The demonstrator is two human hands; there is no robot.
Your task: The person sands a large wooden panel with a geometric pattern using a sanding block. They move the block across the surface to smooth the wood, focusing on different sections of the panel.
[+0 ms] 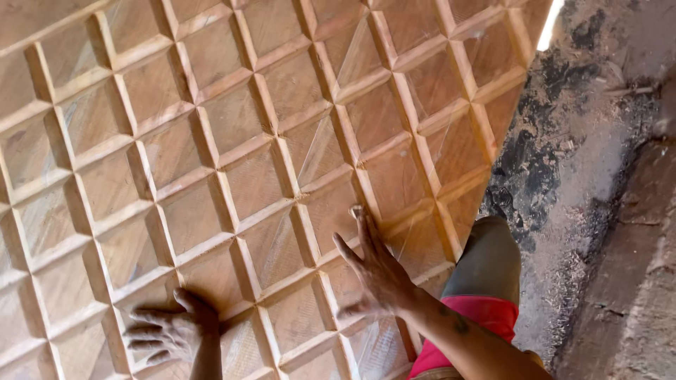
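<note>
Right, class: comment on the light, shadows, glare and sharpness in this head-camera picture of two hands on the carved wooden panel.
Head view: warm, soft light on the wooden panel, with narrow shadows beside its raised ribs; a blown-out white strip at the top edge; left hand and right hand slightly motion-blurred; the dusty floor is dimmer and soft.

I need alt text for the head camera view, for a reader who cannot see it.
Two bare hands rest flat on a large wooden panel carved with a grid of raised squares: the left hand low down, the right hand nearer its edge. Beside it lies a dusty floor.
</note>
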